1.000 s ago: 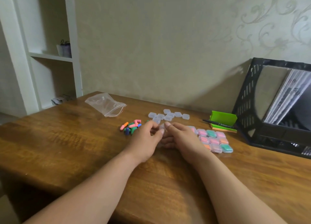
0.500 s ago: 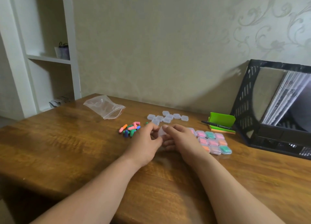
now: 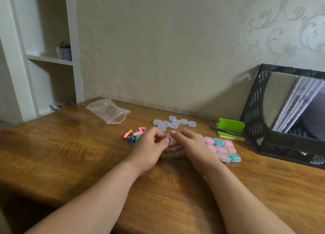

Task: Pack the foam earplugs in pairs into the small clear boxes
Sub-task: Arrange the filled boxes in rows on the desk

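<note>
Desk of brown wood against a patterned wall, white shelves at left. Fingers curled, the left hand and right hand pinch one small clear box between them.

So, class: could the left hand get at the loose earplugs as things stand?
Probably yes: the earplugs lie right beside the left hand, nothing between, though it pinches a clear box.

Kinda dim, soft flat light; faint sheen on the desk just below the fingers, shelf far left bows.
</note>
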`<state>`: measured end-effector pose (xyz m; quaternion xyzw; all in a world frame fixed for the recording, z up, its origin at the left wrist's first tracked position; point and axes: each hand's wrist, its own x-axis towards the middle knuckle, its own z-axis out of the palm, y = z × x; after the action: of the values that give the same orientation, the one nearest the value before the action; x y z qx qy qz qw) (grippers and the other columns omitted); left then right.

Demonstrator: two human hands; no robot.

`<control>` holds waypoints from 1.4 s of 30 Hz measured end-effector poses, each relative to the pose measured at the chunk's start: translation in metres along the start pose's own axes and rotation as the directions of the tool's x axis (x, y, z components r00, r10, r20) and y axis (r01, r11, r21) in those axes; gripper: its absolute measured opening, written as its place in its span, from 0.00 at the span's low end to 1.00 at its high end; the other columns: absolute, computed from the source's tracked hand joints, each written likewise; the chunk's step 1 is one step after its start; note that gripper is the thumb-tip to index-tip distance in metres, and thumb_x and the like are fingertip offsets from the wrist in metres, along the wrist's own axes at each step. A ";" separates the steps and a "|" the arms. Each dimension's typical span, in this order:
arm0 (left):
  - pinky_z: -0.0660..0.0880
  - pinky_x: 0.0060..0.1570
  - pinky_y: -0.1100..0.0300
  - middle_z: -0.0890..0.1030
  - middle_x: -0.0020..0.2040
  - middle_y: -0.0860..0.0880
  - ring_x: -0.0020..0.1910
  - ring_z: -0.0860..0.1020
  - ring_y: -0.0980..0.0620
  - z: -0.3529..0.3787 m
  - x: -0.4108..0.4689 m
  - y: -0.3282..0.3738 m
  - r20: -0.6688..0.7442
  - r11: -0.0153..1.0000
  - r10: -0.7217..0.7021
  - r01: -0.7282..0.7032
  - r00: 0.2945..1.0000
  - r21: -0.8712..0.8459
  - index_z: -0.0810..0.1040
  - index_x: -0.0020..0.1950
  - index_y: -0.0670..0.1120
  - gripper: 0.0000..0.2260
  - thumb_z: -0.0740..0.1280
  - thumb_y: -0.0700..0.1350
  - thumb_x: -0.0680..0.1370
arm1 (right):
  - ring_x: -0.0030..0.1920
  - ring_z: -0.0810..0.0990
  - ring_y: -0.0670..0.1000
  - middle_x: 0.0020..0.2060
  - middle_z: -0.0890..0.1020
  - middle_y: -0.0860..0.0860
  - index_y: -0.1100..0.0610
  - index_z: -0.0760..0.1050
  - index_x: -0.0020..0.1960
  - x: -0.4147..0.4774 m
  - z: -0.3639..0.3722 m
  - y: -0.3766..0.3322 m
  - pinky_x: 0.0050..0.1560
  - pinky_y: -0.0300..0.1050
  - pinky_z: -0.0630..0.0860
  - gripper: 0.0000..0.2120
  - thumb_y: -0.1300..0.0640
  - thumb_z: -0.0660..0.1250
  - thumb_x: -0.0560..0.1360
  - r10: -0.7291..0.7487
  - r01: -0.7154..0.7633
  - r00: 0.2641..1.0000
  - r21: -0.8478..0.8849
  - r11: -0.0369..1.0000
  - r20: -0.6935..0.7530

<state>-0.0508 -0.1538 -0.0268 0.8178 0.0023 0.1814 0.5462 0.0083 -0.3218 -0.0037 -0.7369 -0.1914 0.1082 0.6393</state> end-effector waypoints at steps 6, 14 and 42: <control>0.85 0.57 0.41 0.88 0.49 0.52 0.52 0.87 0.51 -0.002 0.001 0.001 0.022 0.993 -0.047 0.050 0.999 -0.112 0.81 0.56 0.53 0.11 0.74 0.57 0.78 | 0.55 0.87 0.63 0.51 0.88 0.61 0.55 0.87 0.54 -0.001 -0.010 0.000 0.61 0.63 0.84 0.11 0.48 0.73 0.82 0.001 -0.001 0.998 0.003 1.000 0.060; 0.85 0.56 0.39 0.86 0.53 0.44 0.51 0.88 0.46 -0.005 -0.003 0.007 0.093 0.983 -0.078 0.092 0.993 -0.158 0.79 0.56 0.50 0.16 0.75 0.56 0.73 | 0.48 0.85 0.54 0.49 0.87 0.61 0.59 0.87 0.55 -0.004 -0.011 -0.003 0.56 0.54 0.85 0.08 0.55 0.73 0.82 -0.014 0.018 0.993 -0.026 1.000 0.120; 0.60 0.24 0.65 0.73 0.36 0.50 0.30 0.67 0.55 -0.009 -0.011 0.026 0.486 0.662 -0.229 0.501 0.844 -0.558 0.80 0.59 0.49 0.21 0.56 0.63 0.88 | 0.48 0.84 0.59 0.50 0.85 0.61 0.60 0.86 0.58 0.004 0.003 0.004 0.52 0.60 0.79 0.14 0.51 0.67 0.84 -0.086 0.085 0.996 0.182 0.980 0.000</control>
<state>-0.0691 -0.1587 -0.0039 0.5684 0.0007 -0.1052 0.8160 0.0114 -0.3183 -0.0081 -0.6662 -0.2148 0.1006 0.7070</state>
